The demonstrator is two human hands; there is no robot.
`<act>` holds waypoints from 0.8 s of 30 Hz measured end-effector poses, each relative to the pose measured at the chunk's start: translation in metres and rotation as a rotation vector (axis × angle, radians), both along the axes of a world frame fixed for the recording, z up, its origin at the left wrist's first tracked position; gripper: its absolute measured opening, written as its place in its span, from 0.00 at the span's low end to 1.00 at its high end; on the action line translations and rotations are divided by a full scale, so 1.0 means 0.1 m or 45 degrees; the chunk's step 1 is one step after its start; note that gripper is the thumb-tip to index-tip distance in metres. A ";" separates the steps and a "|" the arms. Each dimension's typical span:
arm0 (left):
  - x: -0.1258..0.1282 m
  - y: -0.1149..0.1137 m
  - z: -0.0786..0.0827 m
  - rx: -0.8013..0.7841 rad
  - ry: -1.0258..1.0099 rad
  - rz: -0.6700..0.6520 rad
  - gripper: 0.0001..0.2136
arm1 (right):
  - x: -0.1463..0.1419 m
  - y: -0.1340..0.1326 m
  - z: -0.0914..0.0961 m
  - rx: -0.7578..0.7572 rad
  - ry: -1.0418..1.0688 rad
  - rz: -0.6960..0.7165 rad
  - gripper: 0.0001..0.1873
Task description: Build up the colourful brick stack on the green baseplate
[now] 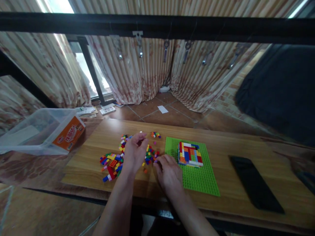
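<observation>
Loose building bricks (113,164) of many colours lie in a spread-out pile on the wooden table. Above that pile is my left hand (135,152), its fingers loosely bent and apart from the thumb, with nothing visible in it. My right hand (171,173) rests low at the pile's right side, thumb and forefinger closed on what looks like a small purple brick (156,161). Just right of this hand lies a green baseplate (204,182). On it stands a low, multicoloured brick build (190,154), roughly rectangular; neither hand is touching it.
A black flat object (256,183) lies on the table (228,203) at the right. Beyond the table's left end stands a clear plastic bin (44,144) with an orange label. A dark bar (157,28) crosses high in front, before striped curtains (133,75).
</observation>
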State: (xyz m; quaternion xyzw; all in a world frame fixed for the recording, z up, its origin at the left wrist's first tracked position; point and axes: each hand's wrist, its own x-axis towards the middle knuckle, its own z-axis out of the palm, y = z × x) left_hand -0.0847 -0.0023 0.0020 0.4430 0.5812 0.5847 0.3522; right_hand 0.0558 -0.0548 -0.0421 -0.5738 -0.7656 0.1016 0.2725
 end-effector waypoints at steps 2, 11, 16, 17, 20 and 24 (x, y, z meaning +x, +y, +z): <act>0.01 0.01 -0.02 0.008 0.036 -0.021 0.10 | 0.01 0.00 -0.01 0.017 0.016 0.016 0.08; 0.03 0.00 -0.06 0.011 0.162 -0.087 0.09 | 0.06 0.00 -0.04 0.021 0.079 0.063 0.10; 0.00 0.00 -0.05 0.022 0.170 -0.056 0.08 | 0.08 0.01 -0.03 -0.015 0.119 0.055 0.10; 0.00 0.00 -0.05 0.024 0.174 -0.048 0.08 | 0.08 0.02 -0.03 -0.019 0.117 0.053 0.10; 0.00 0.01 -0.06 0.020 0.163 -0.041 0.08 | 0.06 0.03 -0.01 -0.027 0.106 0.041 0.11; 0.01 0.00 -0.05 0.016 0.151 -0.067 0.08 | 0.05 0.04 -0.02 -0.039 0.111 0.019 0.11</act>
